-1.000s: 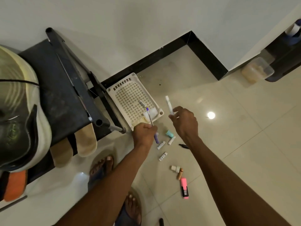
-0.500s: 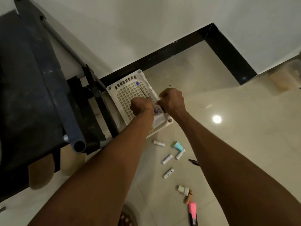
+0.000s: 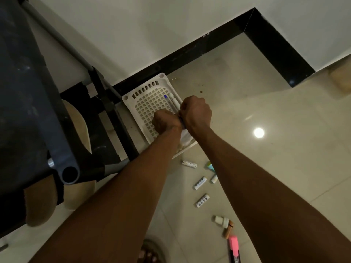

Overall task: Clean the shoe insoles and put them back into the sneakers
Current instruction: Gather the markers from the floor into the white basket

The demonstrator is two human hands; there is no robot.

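Glossy beige floor tiles [image 3: 266,186] carry a white perforated basket [image 3: 146,103]. Over it, both arms reach forward: left hand [image 3: 166,123] fisted around a blue-capped pen [image 3: 171,104], right hand [image 3: 196,112] curled on a white marker [image 3: 174,99]. Insoles [image 3: 40,204] lie left of the basket.

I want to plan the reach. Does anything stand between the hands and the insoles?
Yes. The left hand and right hand are over the white basket; the insoles lie to its left under the black stand, whose dark frame bars stand between.
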